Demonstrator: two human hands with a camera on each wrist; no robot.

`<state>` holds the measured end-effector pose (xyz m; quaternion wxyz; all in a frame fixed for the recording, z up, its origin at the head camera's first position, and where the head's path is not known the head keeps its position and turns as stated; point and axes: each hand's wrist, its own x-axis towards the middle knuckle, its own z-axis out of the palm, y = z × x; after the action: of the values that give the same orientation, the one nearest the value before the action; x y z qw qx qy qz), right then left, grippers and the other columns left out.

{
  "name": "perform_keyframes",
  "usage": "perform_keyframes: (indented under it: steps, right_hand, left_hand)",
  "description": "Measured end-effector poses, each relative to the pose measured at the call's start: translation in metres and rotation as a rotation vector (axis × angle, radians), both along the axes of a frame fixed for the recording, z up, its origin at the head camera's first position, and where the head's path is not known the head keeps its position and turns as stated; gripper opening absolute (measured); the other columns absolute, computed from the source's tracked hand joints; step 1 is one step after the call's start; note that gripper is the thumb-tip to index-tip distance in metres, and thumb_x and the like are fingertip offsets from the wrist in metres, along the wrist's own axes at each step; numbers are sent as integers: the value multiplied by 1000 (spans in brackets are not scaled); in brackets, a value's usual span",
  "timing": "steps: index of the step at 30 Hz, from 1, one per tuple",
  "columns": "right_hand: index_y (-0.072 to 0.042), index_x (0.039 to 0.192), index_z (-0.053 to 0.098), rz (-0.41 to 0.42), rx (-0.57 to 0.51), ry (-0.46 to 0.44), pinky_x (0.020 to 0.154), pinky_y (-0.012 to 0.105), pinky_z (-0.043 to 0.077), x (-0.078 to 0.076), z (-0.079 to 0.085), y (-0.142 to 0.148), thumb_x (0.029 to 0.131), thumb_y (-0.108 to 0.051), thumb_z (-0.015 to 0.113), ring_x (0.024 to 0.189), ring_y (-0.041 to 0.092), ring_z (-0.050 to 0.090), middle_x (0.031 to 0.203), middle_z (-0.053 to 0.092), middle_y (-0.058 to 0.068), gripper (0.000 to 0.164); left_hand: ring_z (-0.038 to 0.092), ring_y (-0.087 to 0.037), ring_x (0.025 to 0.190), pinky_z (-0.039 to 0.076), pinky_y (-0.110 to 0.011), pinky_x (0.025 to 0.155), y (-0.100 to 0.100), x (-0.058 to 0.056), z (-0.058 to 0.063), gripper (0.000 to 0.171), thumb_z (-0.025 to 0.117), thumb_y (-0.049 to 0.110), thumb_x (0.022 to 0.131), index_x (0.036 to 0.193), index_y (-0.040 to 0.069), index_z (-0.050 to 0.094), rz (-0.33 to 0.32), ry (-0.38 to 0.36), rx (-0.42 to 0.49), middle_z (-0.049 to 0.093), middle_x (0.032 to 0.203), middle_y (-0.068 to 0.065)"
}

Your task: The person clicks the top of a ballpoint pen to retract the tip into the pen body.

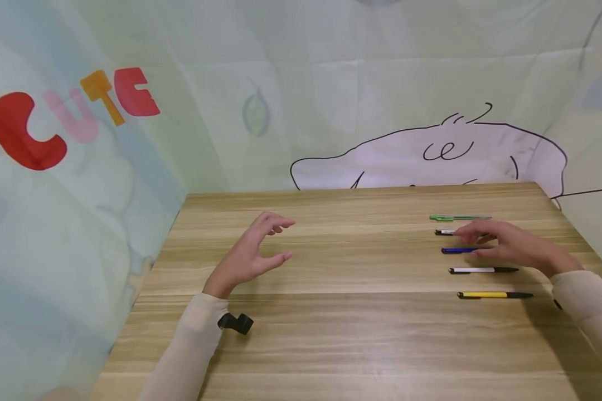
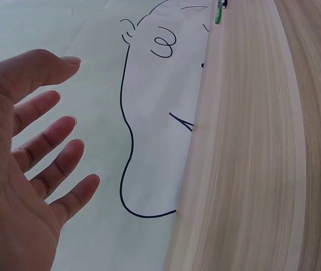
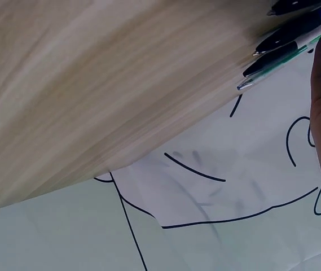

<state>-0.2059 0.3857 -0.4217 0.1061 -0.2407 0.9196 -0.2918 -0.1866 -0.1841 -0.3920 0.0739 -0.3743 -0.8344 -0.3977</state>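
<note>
Several pens lie in a column at the right of the table. From the far side they are a green pen, a white-and-black pen, a blue pen, a white pen with a black grip and a yellow pen. My right hand is over the second and blue pens, fingers loosely bent, hiding parts of both. Whether its fingertips touch them I cannot tell. Left of the pens, my left hand hovers above the wood, thumb and fingers spread apart, holding nothing.
The wood-grain table reaches back to a printed cloth backdrop, with a line-drawn figure behind its far edge. Another cloth side with coloured letters stands at the left. A small black device is strapped to my left wrist.
</note>
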Motion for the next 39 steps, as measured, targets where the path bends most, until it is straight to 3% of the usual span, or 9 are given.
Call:
perform_keyframes:
  steps: [5,13,18,22,28,32,39]
  right_hand:
    - [-22,134,64,25,5,36,87,19,51,-1,-5,5,89,-20,80,105,4,62,115,70,-10,48]
    - [-15,129,68,159,-92,106,88,13,49,-6,-14,12,88,-1,76,108,1,64,119,71,-1,44]
    - [-13,125,70,210,-84,174,88,12,49,-10,-18,13,87,7,73,104,4,64,115,70,-3,43]
    - [-17,120,73,192,-13,217,85,15,51,-11,-19,12,86,8,74,99,2,63,110,68,-10,42]
    - [-22,112,74,151,69,205,83,23,56,-9,-17,7,88,5,74,96,-1,62,106,65,-17,36]
    - [-21,110,74,143,82,215,84,25,56,-6,-16,6,88,6,73,98,-1,62,105,66,-17,35]
    - [-18,106,75,164,83,348,81,20,55,-2,-13,3,86,11,72,97,-1,61,105,65,-16,36]
  left_hand:
    - [50,-17,115,47,-47,100,-1,0,-1,61,81,14,87,141,18,54,0,-4,-5,53,131,1]
    - [50,-17,115,47,-51,100,-1,0,-1,61,81,12,87,142,18,54,-5,-8,-2,52,132,1]
    - [50,-17,115,47,-50,100,-1,0,-1,61,80,12,87,142,17,54,-5,-4,-5,53,132,-2]
    - [50,-16,115,47,-48,101,0,0,-1,61,80,13,87,142,18,54,-2,-9,-9,53,133,-3]
    - [49,-17,116,46,-49,101,1,0,-1,61,80,13,87,142,17,54,-12,-14,-6,53,134,-9]
    - [49,-17,116,47,-48,101,2,0,-1,60,80,13,88,142,18,54,-11,-10,-8,53,133,-3]
    - [50,-18,116,47,-48,101,5,-1,1,60,80,10,87,141,16,55,-14,8,7,53,132,-3]
